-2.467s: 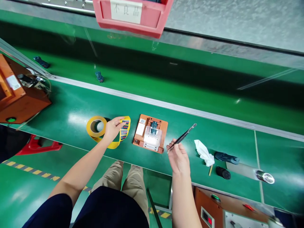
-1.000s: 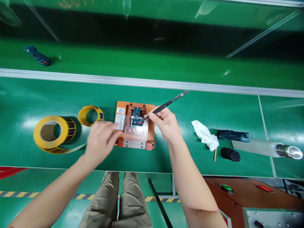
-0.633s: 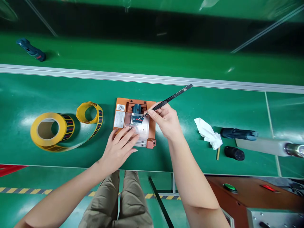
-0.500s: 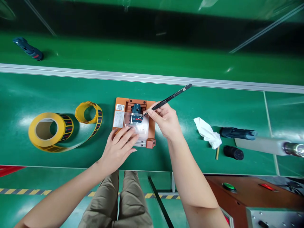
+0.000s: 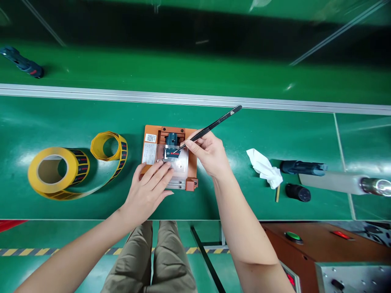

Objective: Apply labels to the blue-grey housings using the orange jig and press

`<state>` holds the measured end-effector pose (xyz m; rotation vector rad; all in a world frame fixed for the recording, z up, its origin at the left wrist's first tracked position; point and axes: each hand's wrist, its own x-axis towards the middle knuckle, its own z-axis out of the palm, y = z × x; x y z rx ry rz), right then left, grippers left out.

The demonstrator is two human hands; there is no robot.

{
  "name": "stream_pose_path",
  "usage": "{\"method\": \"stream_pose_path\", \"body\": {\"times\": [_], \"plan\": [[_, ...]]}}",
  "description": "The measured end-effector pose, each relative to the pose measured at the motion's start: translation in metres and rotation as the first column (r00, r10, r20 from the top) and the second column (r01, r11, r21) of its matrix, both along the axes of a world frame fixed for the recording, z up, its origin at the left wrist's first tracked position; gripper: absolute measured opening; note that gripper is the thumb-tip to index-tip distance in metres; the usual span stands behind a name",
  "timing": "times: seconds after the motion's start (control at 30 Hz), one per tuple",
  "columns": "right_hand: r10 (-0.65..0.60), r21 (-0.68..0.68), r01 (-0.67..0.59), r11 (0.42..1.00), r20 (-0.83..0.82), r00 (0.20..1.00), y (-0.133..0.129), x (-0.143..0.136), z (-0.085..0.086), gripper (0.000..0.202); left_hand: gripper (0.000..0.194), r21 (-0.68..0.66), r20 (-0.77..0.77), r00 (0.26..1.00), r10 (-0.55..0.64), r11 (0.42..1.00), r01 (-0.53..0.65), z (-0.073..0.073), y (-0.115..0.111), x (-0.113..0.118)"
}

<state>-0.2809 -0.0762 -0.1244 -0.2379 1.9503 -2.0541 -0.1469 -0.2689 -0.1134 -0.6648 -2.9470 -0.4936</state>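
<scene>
My right hand (image 5: 207, 152) pinches black tweezers (image 5: 214, 125), whose tip touches a dark label (image 5: 172, 153) with red lettering. That label lies in the cut-out of a clear plastic plate (image 5: 174, 173) on an orange fixture (image 5: 192, 162). My left hand (image 5: 151, 189) rests on the plate and the fixture's left side, fingers stretched out. A dark blue tool housing (image 5: 172, 138) sits in the fixture beyond the plate; the rest of it is hidden. White printed stickers (image 5: 149, 152) show on the fixture's left.
Left of the fixture stands a yellow label roll (image 5: 50, 169) with a loose coil (image 5: 105, 146). To the right lie a white tissue (image 5: 265, 167), a dark housing (image 5: 304, 167), a black cylinder (image 5: 297, 192) and a bottle (image 5: 336, 183). Behind the metal rail (image 5: 189, 100) lies another blue tool (image 5: 23, 63).
The whole view has shifted slightly, moving the things a little leftward. The tweezers stay at the label, and both hands keep nearly the same pose.
</scene>
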Motion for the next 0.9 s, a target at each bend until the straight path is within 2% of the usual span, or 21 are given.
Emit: {"method": "stream_pose_path", "body": {"times": [0.37, 0.5, 0.6, 0.7, 0.73, 0.8, 0.87, 0.9], "plan": [[-0.010, 0.066, 0.013, 0.998, -0.039, 0.999, 0.002, 0.002, 0.000, 0.024, 0.068, -0.126, 0.099, 0.995, -0.032, 0.991, 0.044, 0.012, -0.001, -0.024], [-0.015, 0.063, 0.015, 0.998, -0.012, 1.000, -0.001, 0.002, 0.003, 0.026, 0.072, -0.180, 0.100, 0.994, -0.050, 0.981, 0.067, 0.021, 0.001, -0.027], [-0.185, -0.023, 0.185, 0.982, -0.013, 0.983, 0.002, 0.002, 0.009, 0.025, 0.075, -0.165, 0.100, 0.993, -0.063, 0.983, 0.079, 0.024, 0.002, -0.029], [-0.413, -0.031, 0.412, 0.911, -0.082, 0.907, 0.016, 0.005, 0.010, 0.022, 0.081, -0.028, 0.041, 0.999, 0.028, 0.999, -0.027, 0.016, 0.002, -0.039], [-0.446, 0.020, 0.451, 0.892, -0.117, 0.887, 0.023, 0.008, 0.007, 0.022, 0.083, 0.027, 0.032, 0.996, 0.085, 0.996, -0.086, 0.011, 0.001, -0.043], [-0.444, 0.223, 0.481, 0.848, -0.197, 0.874, 0.039, 0.017, -0.003, 0.023, 0.085, 0.129, 0.063, 0.982, 0.178, 0.974, -0.185, 0.004, 0.001, -0.052], [-0.381, 0.468, 0.475, 0.745, -0.285, 0.879, 0.055, 0.027, -0.019, 0.026, 0.087, 0.236, 0.051, 0.978, 0.201, 0.949, -0.208, 0.001, 0.001, -0.055], [-0.334, 0.566, 0.468, 0.679, -0.331, 0.883, 0.062, 0.033, -0.028, 0.028, 0.085, 0.288, -0.019, 0.980, 0.196, 0.940, -0.182, 0.002, 0.001, -0.052]]}}
